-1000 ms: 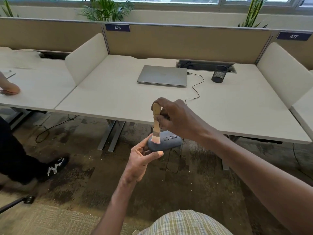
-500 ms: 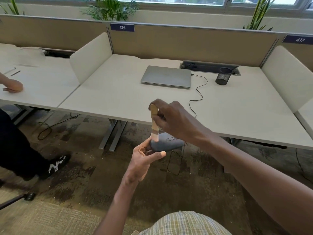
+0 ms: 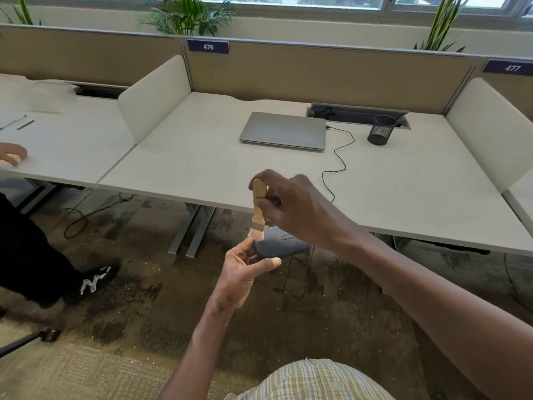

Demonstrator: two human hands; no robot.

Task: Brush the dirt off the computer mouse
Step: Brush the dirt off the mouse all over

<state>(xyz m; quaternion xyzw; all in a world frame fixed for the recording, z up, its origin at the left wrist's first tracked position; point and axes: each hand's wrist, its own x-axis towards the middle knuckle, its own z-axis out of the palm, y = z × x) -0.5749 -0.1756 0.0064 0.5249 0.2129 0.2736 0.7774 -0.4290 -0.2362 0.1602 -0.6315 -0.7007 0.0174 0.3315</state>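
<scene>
Broadly, a pale desk point(image 3: 202, 157) fills the middle of the view, walled behind by a tan partition point(image 3: 331, 73) with number plates reading 476 and 477; the 477 plate is blurred and cut by the right edge. Beyond the partition, potted plants point(image 3: 187, 15) run out of the top of the view beneath a window. Below the desk's near edge lies mottled dark carpet point(image 3: 144, 298) with loose cables on it.

On the desk, toward the partition, sits a closed grey laptop point(image 3: 284, 129), with a black cable trailing from its right side toward the desk's near edge. Just right of the laptop stands a black mesh cup point(image 3: 380, 130).

In front of the desk's near edge, above the carpet, the right hand point(image 3: 297, 209) is closed around the upper handle of a small wooden brush point(image 3: 258, 207), held upright with its pale bristles touching the near end of the computer mouse point(image 3: 274, 246). The right wrist hides the mouse's far end. The left hand point(image 3: 245, 269) cups the grey mouse from below, thumb curled against its side.

Left of the desk, another person's hand, dark trouser leg and black shoe point(image 3: 95, 281) are cut off by the edge of the view.
</scene>
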